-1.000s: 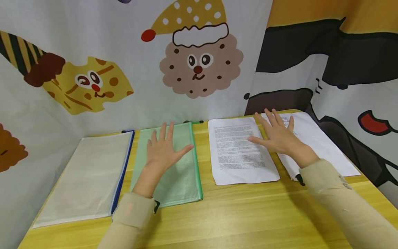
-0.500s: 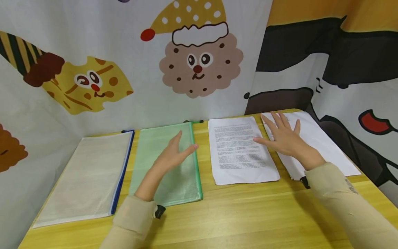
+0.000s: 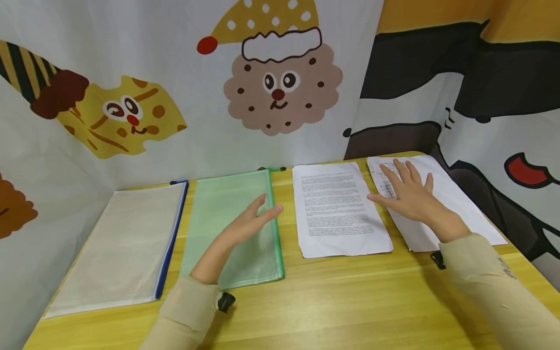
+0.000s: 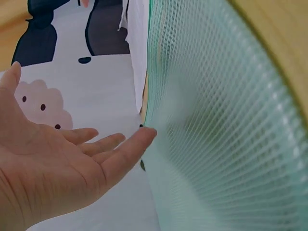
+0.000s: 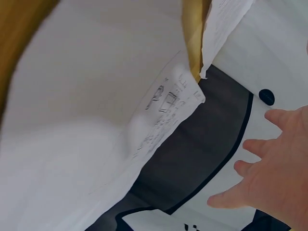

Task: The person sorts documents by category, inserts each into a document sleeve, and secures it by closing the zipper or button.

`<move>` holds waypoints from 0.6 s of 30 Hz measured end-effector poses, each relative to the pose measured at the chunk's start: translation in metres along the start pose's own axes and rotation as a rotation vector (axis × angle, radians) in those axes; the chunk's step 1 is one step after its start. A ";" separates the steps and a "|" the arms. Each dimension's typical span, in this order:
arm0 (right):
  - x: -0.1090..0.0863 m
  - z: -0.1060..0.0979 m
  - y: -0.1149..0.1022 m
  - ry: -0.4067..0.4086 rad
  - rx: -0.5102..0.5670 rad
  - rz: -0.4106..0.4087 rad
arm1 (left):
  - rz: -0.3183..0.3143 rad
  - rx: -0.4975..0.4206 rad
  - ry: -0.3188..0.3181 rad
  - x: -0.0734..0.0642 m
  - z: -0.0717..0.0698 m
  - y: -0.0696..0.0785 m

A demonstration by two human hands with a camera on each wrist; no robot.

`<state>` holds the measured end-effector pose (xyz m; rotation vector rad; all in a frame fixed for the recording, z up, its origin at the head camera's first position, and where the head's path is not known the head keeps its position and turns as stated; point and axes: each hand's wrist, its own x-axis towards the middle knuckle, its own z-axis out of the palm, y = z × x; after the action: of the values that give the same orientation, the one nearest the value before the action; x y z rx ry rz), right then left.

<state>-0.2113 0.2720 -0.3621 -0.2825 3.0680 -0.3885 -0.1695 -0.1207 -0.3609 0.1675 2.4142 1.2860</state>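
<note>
My left hand (image 3: 245, 223) hovers over a green mesh zipper pouch (image 3: 232, 194), turned on its side with thumb and fingers loosely extended. In the left wrist view the same hand (image 4: 72, 163) holds nothing, and the pouch (image 4: 216, 125) fills the right side. My right hand (image 3: 409, 197) spreads its fingers above the far-right stack of white paper (image 3: 455, 204), which bears some print and sketches near its far left corner. The right wrist view shows that stack (image 5: 72, 120) apart from the spread hand (image 5: 274, 168). Between the hands lies a printed sheet (image 3: 337, 209) of dense text.
A whitish zipper pouch (image 3: 118, 243) with a blue edge lies at the table's left. The yellow wood-grain table (image 3: 332, 301) meets a cartoon-printed cloth (image 3: 192, 146) at its back. A green zipper end (image 3: 277, 169) sticks out behind the green pouch.
My left hand has rolled from palm-down with spread fingers onto its side and shifted slightly right. My right hand has moved right, farther over the right paper stack. Pouches and papers stay put.
</note>
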 end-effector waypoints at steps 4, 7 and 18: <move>-0.002 0.001 0.006 -0.002 0.003 -0.001 | -0.020 -0.026 -0.014 0.002 0.003 -0.003; -0.002 0.003 0.008 -0.007 0.003 0.004 | -0.038 -0.033 0.000 0.005 0.006 -0.006; -0.010 0.004 0.017 -0.012 0.004 0.022 | -0.066 0.122 0.029 0.017 0.014 -0.018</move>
<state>-0.2037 0.2888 -0.3705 -0.2497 3.0558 -0.3912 -0.1786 -0.1154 -0.3872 0.1027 2.5019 1.1208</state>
